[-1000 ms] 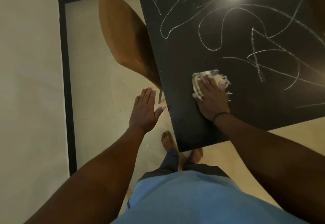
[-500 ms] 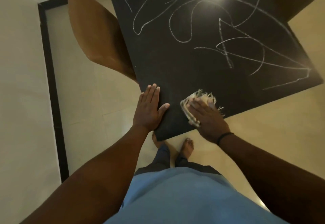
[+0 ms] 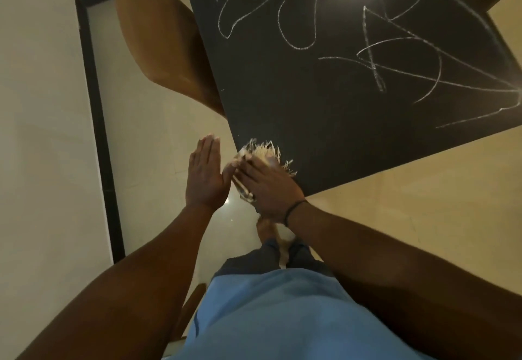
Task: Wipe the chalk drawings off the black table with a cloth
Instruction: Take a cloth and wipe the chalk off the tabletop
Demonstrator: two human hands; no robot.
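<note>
Right hand (image 3: 268,187) presses the cloth (image 3: 261,153) flat at the counter (image 3: 310,111) corner, no real grip; left hand (image 3: 204,174) hovers released. Cloth could slide off, leaving the chalk drawings (image 3: 367,48) untouched.

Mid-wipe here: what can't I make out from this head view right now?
- Cloth: mostly hidden under the right hand; only its fringe shows.
- Table: near corner covered by that hand; far side and right corner cut off by the frame edge.
- Chalk lines: run off the top and right edges; glare washes out some.
- Left hand: fingertips blurred.
- Chair: partly under the table.
</note>
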